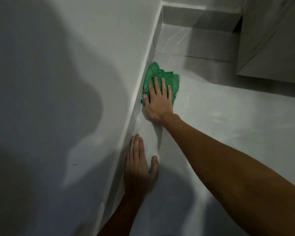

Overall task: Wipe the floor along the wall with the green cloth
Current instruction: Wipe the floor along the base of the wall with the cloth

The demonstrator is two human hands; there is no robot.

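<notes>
A crumpled green cloth point(163, 77) lies on the pale floor point(220, 126), pushed up against the foot of the white wall point(75, 65). My right hand point(157, 101) lies flat on top of the cloth, fingers spread, pressing it down; the cloth's near part is hidden under the palm. My left hand point(139, 167) rests flat on the floor closer to me, right beside the skirting point(126, 142), fingers straight, thumb out, holding nothing.
The wall and skirting run from the bottom left up to a far corner point(162, 7). A light cabinet point(272, 40) stands at the upper right, raised off the floor, with a dark gap behind it. Shadows of my body fall on the wall and near floor.
</notes>
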